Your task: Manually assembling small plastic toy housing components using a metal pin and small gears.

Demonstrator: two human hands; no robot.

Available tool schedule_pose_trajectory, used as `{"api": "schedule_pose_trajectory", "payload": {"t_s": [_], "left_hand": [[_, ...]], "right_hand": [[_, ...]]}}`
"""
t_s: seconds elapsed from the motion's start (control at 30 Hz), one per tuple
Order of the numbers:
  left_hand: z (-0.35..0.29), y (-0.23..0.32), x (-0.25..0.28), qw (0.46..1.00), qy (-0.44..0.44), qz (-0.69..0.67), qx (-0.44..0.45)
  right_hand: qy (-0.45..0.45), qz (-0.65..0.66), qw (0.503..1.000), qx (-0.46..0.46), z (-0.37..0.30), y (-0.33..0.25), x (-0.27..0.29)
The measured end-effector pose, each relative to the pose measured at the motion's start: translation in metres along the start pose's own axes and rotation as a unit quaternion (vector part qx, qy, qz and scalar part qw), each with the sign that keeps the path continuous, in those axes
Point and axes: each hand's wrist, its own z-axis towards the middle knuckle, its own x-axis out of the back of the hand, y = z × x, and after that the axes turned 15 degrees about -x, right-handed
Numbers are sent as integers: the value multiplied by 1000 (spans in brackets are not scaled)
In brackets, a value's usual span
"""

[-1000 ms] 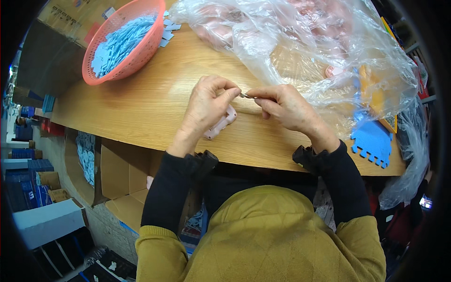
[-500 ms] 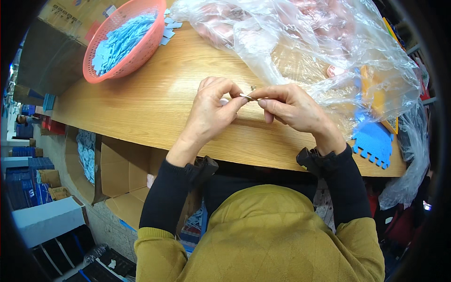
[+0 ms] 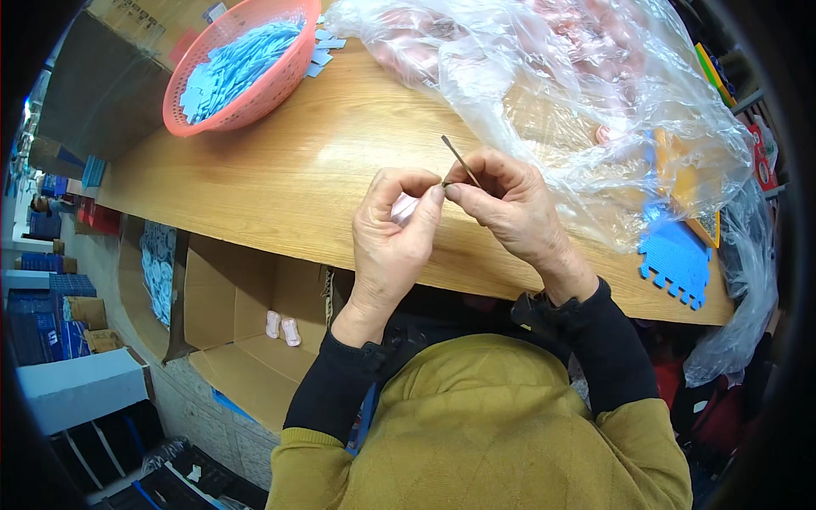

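Over the wooden table, my left hand (image 3: 393,234) is closed around a small pale pink piece (image 3: 403,209), mostly hidden by the fingers. Close beside it, my right hand (image 3: 510,204) holds a thin dark metal rod (image 3: 460,158) that slants up and left out of the fingers, its end slightly flattened. Thumb and index finger of the right hand also meet the left fingertips. A tiny dark bit shows between the two hands, too small to name.
A pink basket (image 3: 174,110) of light blue strips stands at the far left, with loose strips (image 3: 321,53) beside it. Clear plastic sheeting (image 3: 476,76) covers the far right. A blue foam mat piece (image 3: 676,259) lies right. Below left, an open cardboard box (image 3: 223,293) holds two pink pieces (image 3: 281,327).
The metal rod was held nearly level between both hands; now it points up from my right hand. My left hand has shifted slightly right and turned more upright.
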Motion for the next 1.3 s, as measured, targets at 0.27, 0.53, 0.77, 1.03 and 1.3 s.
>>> {"api": "schedule_pose_trajectory", "payload": {"t_s": [0.27, 0.53, 0.77, 1.03, 1.3], "left_hand": [[9, 7, 13, 947, -154, 197, -202], [-3, -6, 16, 820, -127, 377, -412], [-2, -10, 30, 798, -189, 421, -388], [20, -26, 47, 812, -243, 521, -102], [9, -27, 39, 981, -89, -39, 170]], "right_hand": [[-10, -90, 995, 35, -4, 6, 10], [-65, 66, 979, -181, -12, -3, 6], [-64, 76, 977, -189, 5, 20, 9], [90, -287, 954, 8, 31, 34, -3], [89, -214, 973, 24, 25, 25, -1]]}}
